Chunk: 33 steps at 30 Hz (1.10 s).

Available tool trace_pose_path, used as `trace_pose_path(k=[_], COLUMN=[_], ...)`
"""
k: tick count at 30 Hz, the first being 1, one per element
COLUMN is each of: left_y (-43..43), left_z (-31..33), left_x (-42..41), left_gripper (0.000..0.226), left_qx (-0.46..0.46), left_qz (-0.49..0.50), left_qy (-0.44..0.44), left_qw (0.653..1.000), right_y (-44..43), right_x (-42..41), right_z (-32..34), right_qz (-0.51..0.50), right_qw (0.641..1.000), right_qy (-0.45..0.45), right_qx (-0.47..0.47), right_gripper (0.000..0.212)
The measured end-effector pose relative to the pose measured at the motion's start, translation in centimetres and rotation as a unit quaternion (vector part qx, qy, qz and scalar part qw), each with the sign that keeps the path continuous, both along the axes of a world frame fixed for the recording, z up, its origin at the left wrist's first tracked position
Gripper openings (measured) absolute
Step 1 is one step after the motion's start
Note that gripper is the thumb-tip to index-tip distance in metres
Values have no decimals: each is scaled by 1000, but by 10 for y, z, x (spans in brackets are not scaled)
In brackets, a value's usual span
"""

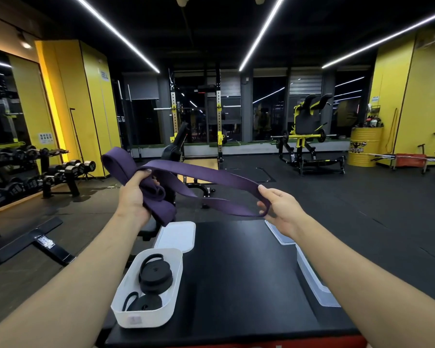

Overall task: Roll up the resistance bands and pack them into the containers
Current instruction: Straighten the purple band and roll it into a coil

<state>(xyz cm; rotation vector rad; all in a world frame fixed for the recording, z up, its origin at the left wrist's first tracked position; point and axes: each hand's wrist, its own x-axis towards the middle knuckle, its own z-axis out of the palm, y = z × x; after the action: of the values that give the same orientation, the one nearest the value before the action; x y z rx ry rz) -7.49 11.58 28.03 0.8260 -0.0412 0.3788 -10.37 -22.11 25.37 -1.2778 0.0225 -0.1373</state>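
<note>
Two black bands [155, 274] lay rolled up in the white box [161, 320] at the left of the black bench [236, 285], with a lid [176, 236] lying flat just behind it. Above that box the left hand [133, 194] was raised, wrist bent and palm turned inward. Its fingers and thumb were curled round a loose bundle of the purple band [211, 179]. Several folds were gathered in the fist, one loop stuck up to the left, and another hung down past the wrist. From there a long open loop ran across to the right hand [279, 209], which was held slightly lower on an outstretched forearm. Its thumb and forefinger pinched the far end of the loop, and the other fingers were half curled beneath.

The band hung in the air over the bench and touched neither box. A second box [312, 280] sat at the bench's right edge, partly hidden by the right forearm. Whether it held anything could not be told.

The band looked flat, wide, soft and light, and probably grippy rather than slick. Being elastic, it would likely spring open once let go. It seemed best held across its flat faces near the end, with a thumb pinning the coil and light tension kept on the free loop.
</note>
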Motion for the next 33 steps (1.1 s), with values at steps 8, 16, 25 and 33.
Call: trace_pose_path(k=[8, 16, 25, 33], left_y=[8, 13, 4, 1], left_z=[-8, -14, -13, -18], left_x=[7, 12, 11, 13], left_gripper=[36, 40, 20, 32], left_qx=[32, 41, 13, 33], left_qz=[14, 23, 30, 31], left_qy=[8, 35, 40, 57], left_qw=[999, 998, 999, 997], right_y=[9, -5, -11, -13], right_x=[-4, -10, 12, 9], right_z=[11, 11, -7, -6], right_qz=[48, 185, -68, -30], right_qw=[984, 953, 992, 995], right_qy=[22, -68, -55, -30], right_qx=[172, 230, -93, 87], right_gripper=[23, 22, 37, 26])
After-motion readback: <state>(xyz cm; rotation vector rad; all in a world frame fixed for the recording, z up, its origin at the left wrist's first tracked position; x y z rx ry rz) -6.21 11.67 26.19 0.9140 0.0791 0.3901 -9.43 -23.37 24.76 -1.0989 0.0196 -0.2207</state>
